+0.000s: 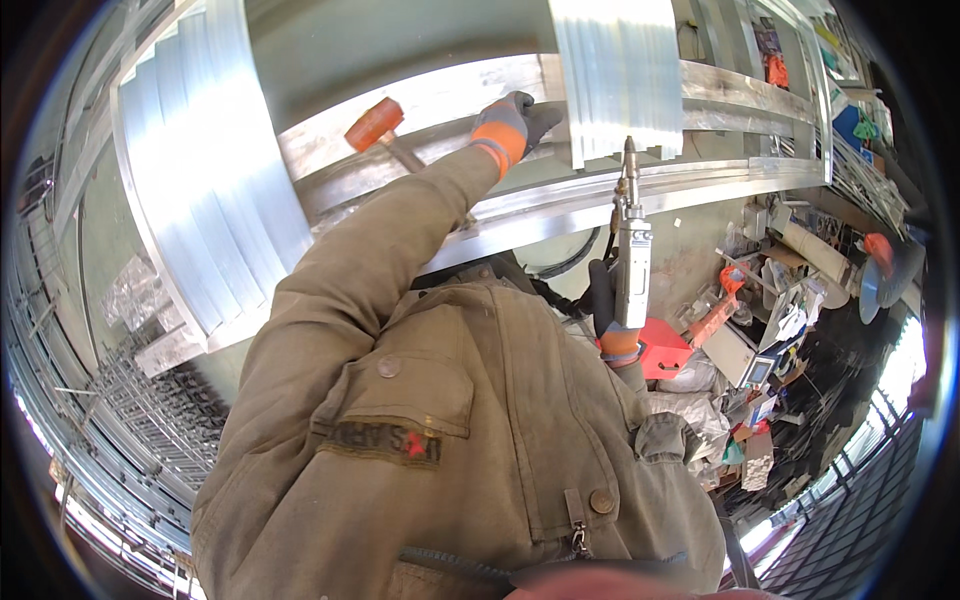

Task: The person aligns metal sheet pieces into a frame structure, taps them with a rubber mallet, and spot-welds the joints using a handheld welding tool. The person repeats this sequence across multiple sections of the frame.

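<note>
My left hand, in a grey and orange glove, reaches over the wooden planks. Its dark fingertips point right and look slightly apart, close to the edge of a corrugated metal sheet; nothing shows in them. In my right hand, also gloved, is a silver welding torch. The torch's narrow nozzle points away from me, its tip near the lower end of the sheet. A mallet with an orange-red head lies on the planks left of my left hand.
A metal rail runs across in front of me. To the left stands a wider corrugated panel. A red box and heaped scrap lie on the right, with a grinding-disc-like round blue-grey object beyond. A dark cable loops beneath the rail.
</note>
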`<action>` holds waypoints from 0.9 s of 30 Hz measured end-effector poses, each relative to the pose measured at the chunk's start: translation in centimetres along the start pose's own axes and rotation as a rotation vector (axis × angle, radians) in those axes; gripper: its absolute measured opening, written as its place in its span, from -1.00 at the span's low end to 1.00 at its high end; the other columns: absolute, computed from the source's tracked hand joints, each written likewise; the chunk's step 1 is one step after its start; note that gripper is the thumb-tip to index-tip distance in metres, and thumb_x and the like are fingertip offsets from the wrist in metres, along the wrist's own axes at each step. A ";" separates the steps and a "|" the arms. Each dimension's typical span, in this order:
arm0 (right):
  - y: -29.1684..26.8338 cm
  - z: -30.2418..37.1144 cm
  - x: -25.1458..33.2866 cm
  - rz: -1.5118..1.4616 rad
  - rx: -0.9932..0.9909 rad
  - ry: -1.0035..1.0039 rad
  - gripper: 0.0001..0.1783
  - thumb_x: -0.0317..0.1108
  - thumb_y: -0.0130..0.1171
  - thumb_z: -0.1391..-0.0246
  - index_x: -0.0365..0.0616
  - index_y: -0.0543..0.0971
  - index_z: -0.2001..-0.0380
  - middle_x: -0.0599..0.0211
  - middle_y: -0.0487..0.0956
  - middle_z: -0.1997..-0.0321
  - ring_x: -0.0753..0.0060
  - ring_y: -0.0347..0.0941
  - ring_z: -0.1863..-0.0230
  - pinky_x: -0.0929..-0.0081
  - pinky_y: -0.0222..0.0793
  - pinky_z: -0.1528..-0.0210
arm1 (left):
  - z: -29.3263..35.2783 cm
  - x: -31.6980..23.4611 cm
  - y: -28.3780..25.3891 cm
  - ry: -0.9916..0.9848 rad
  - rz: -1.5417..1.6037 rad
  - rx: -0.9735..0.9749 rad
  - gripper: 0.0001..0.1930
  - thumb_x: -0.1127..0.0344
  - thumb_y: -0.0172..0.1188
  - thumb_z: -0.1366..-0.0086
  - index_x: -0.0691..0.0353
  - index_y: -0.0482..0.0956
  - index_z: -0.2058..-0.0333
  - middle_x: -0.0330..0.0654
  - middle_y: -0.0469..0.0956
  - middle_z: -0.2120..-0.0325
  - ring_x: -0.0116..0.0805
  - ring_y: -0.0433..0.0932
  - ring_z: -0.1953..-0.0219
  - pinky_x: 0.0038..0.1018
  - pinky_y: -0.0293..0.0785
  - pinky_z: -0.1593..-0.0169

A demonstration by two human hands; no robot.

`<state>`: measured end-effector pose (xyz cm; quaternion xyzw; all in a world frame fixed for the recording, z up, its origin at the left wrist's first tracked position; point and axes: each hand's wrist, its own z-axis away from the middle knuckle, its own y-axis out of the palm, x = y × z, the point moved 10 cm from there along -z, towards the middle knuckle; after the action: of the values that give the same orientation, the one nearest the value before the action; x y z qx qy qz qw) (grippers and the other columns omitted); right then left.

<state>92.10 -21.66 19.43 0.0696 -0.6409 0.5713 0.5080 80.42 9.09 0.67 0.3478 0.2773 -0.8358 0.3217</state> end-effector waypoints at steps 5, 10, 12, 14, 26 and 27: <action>-1.4 -0.3 0.7 -0.026 -0.029 -0.070 -0.83 -0.51 0.47 -0.35 -0.24 0.66 0.09 0.31 0.62 0.33 0.44 0.46 0.39 0.36 0.45 0.34 | -3.1 -0.9 2.9 -0.121 0.047 -0.081 0.18 -0.44 0.66 -0.05 0.41 0.49 -0.37 0.19 0.70 -0.19 0.09 0.67 -0.26 -0.20 0.53 -0.40; -1.3 -0.7 -1.2 -0.039 -0.004 -0.015 -0.79 -0.43 0.48 -0.35 -0.24 0.64 0.08 0.22 0.59 0.38 0.29 0.49 0.43 0.24 0.45 0.36 | -4.0 -0.1 3.0 -0.101 0.029 -0.011 0.12 -0.34 0.63 -0.14 0.42 0.47 -0.42 0.12 0.69 -0.16 -0.06 0.69 -0.14 -0.24 0.65 -0.21; -1.4 -1.1 -1.4 -0.071 -0.013 -0.043 -0.77 -0.41 0.50 -0.33 -0.24 0.64 0.08 0.21 0.59 0.37 0.26 0.50 0.42 0.22 0.46 0.35 | -4.3 0.7 3.2 -0.130 0.080 0.046 0.08 -0.30 0.62 -0.18 0.41 0.48 -0.43 0.06 0.71 -0.08 -0.18 0.71 -0.03 -0.31 0.71 -0.04; -1.4 -1.5 -1.5 -0.095 -0.025 -0.049 -0.76 -0.41 0.50 -0.33 -0.25 0.63 0.09 0.20 0.59 0.37 0.25 0.50 0.41 0.21 0.46 0.35 | -4.0 0.8 2.7 -0.030 0.200 0.032 -0.06 -0.17 0.57 -0.29 0.38 0.48 -0.44 -0.04 0.73 0.03 -0.32 0.68 0.12 -0.38 0.68 0.15; 0.0 -3.1 -2.1 -0.153 0.065 0.000 -0.80 -0.42 0.50 -0.33 -0.25 0.63 0.18 0.23 0.59 0.39 0.27 0.44 0.40 0.19 0.45 0.30 | -2.5 7.4 -4.8 0.073 0.763 -0.255 -0.64 0.11 0.09 -0.58 0.22 0.72 -0.05 -0.18 0.67 0.25 -0.28 0.60 0.23 -0.28 0.57 0.07; 0.3 -3.1 -2.4 -0.167 0.084 0.028 -0.80 -0.42 0.50 -0.33 -0.25 0.64 0.18 0.21 0.60 0.38 0.24 0.45 0.40 0.18 0.45 0.30 | -1.5 7.4 -5.6 0.084 0.922 -0.243 -0.64 0.09 0.07 -0.61 0.19 0.72 -0.05 -0.20 0.65 0.27 -0.27 0.60 0.24 -0.27 0.57 0.07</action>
<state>94.86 -20.27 16.96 0.1362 -0.6011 0.5543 0.5594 72.85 11.12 -4.49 0.4280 0.2028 -0.5526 0.6858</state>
